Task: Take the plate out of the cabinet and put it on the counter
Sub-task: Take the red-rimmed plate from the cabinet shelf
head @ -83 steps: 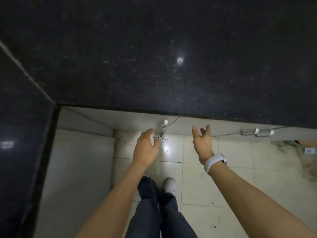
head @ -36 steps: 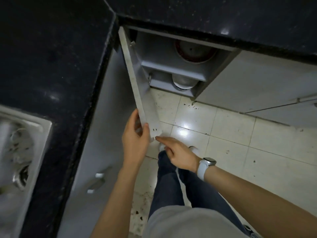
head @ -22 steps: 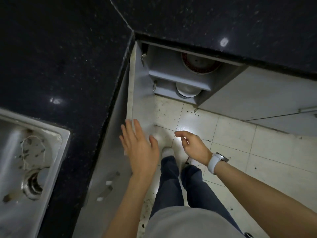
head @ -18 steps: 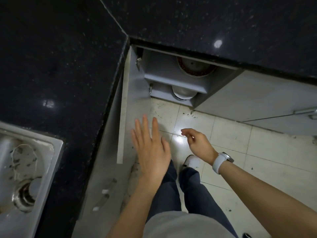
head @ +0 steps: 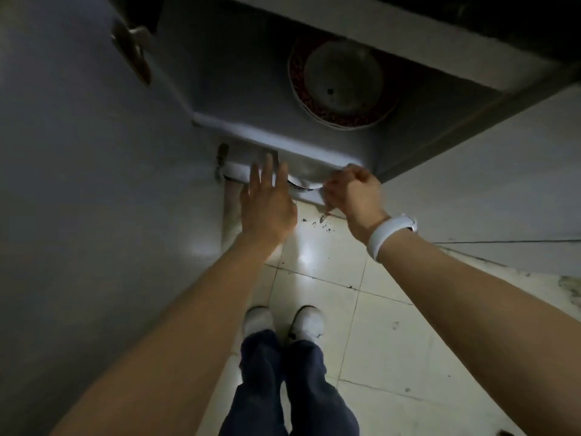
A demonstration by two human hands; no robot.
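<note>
The cabinet is open, and its upper shelf [head: 239, 99] carries a red-rimmed plate [head: 342, 86] with a pale round piece lying on it. On the lower shelf a pale plate [head: 303, 180] shows only partly, between my hands. My left hand [head: 267, 199] is flat with its fingers apart, reaching in over the plate's left side. My right hand [head: 352, 193], with a white watch on the wrist, has its fingers curled on the plate's right rim. A strip of the black counter [head: 540, 17] shows at the top right.
The open cabinet door [head: 78, 184] fills the left side, with a hinge [head: 132, 48] near its top. A shut cabinet front [head: 487, 171] stands to the right. Below are pale floor tiles [head: 393, 341] with dark crumbs, and my white shoes [head: 283, 322].
The door has swung fully open. I have bent down closer to the cabinet, and both hands have moved from mid-air in front of it to the lower shelf's plate.
</note>
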